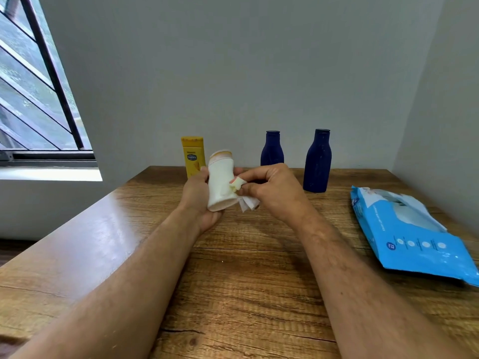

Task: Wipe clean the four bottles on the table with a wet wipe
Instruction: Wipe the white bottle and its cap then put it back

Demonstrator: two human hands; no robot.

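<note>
Wiping is in hand — left hand (201, 200) grips the white bottle (222, 183) above the worktop (233, 268), right hand (269, 189) pinches the wipe (245, 195) against its side — next, probably, turning it to unwiped faces.

The wipes pack (414, 229) runs off the right edge, and the yellow bottle's (192, 154) base (behind the fingers) is hidden.

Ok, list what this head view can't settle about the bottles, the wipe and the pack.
- White bottle: its far side is hidden by its own body and the left hand.
- Wet wipe: mostly bunched inside the right hand.
- Yellow bottle: lower right part covered by the white bottle.
- Wipes pack: right end cut off by the frame edge; print too small to read.
</note>
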